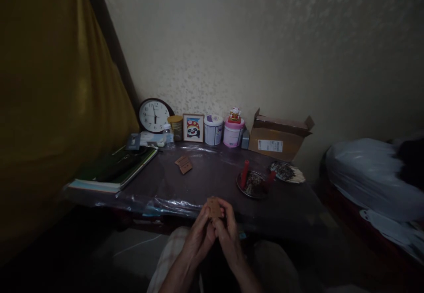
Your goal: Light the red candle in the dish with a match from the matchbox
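Note:
Both hands meet over the near edge of the table, close to my lap. Between them is a small flat brown piece [214, 208], which looks like cardboard or thin wood. My left hand [201, 230] is closed on its left side, the thumb lying against it. On the right side, the thumb and fingers of my right hand [228, 227] grip the same piece. Farther back on the table lie similar brown pieces [184, 165] with small dark slots or marks, apart from my hands. The underside of the held piece is hidden by my fingers.
A plastic-covered table [208, 180] carries a large green book [115, 169] at left. To the right stand a dish [253, 187] with red candles and a plate of cotton swabs [287, 172]. A clock [155, 115], tubs and an open cardboard box [274, 138] line the wall.

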